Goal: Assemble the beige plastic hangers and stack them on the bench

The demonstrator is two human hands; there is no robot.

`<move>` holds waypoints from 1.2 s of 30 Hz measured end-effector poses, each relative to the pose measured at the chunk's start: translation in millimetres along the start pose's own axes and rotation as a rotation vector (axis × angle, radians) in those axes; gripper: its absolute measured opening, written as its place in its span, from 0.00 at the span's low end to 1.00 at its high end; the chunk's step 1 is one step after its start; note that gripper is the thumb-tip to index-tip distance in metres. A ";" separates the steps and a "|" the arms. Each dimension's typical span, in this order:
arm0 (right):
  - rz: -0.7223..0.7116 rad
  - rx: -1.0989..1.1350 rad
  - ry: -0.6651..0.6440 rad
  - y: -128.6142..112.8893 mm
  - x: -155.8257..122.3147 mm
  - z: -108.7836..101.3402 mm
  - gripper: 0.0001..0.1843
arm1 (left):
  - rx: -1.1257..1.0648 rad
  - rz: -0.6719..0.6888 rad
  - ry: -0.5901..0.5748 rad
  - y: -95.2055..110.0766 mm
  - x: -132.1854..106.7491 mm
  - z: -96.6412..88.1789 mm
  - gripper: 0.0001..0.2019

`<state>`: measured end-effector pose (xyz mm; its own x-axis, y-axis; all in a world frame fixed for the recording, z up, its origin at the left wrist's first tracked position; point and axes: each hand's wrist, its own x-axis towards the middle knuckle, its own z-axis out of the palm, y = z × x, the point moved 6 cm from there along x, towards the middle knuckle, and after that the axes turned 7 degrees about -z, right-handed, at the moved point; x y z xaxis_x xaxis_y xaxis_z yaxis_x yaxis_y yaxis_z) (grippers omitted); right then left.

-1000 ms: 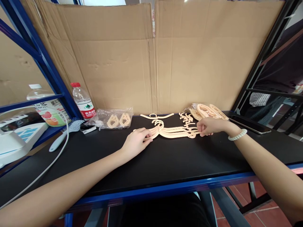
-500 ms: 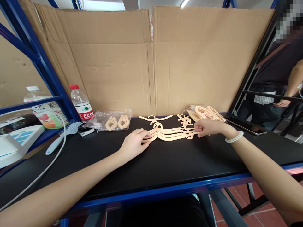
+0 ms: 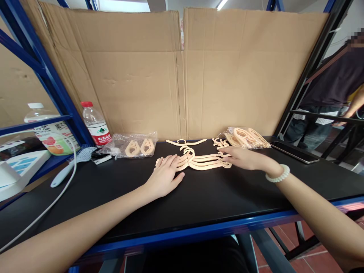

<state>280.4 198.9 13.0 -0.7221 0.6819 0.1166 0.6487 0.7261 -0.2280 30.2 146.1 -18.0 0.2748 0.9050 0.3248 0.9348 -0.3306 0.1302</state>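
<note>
Several beige folding hangers [image 3: 206,163] lie overlapped in a row on the black tabletop, their hooks bunched near the middle. My left hand [image 3: 165,175] rests flat over their left ends, fingers stretched out and thumb apart. Over their right ends lies my right hand [image 3: 244,157], fingers extended and palm down, with its fingertips partly hidden. Just behind that hand is a small heap of beige hooks [image 3: 220,143]. A single beige hanger [image 3: 186,143] lies farther back, apart from the row and close to the cardboard.
Bagged beige parts [image 3: 247,137] and a phone [image 3: 294,151] lie at the right. Leftward are another plastic bag of parts [image 3: 133,148], a red-capped bottle [image 3: 96,125], a brush [image 3: 68,167] and a white cable [image 3: 61,197]. Cardboard [image 3: 136,76] walls the back. A person [image 3: 327,89] stands beyond the rack.
My right hand has shifted left, onto the hangers' right ends, with its fingers straighter. My left hand has flattened and spread its thumb. The person at the right has moved.
</note>
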 end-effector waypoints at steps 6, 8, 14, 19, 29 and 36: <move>-0.072 -0.042 -0.051 -34.9 8.4 46.7 0.50 | 0.007 -0.005 -0.183 7.3 -3.3 11.7 0.32; -0.072 -0.063 -0.034 -38.8 9.6 52.8 0.50 | 0.006 -0.019 -0.228 6.8 -3.0 12.7 0.34; -0.067 -0.032 -0.005 -40.5 16.4 56.0 0.50 | 0.044 -0.094 -0.300 -3.0 1.7 12.2 0.38; -0.029 -0.017 -0.024 -35.8 26.5 61.1 0.53 | 0.040 -0.107 -0.281 -10.7 7.0 12.7 0.38; -0.033 -0.024 0.039 -35.2 26.3 60.7 0.51 | 0.022 -0.057 -0.208 -14.5 8.0 13.4 0.37; -0.071 -0.080 0.081 -38.7 26.2 59.9 0.49 | 0.039 -0.002 -0.101 -6.9 5.6 4.7 0.34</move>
<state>222.0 183.4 -33.1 -0.7472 0.6311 0.2083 0.6162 0.7753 -0.1385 26.3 154.6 -21.5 0.2919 0.9287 0.2286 0.9430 -0.3194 0.0938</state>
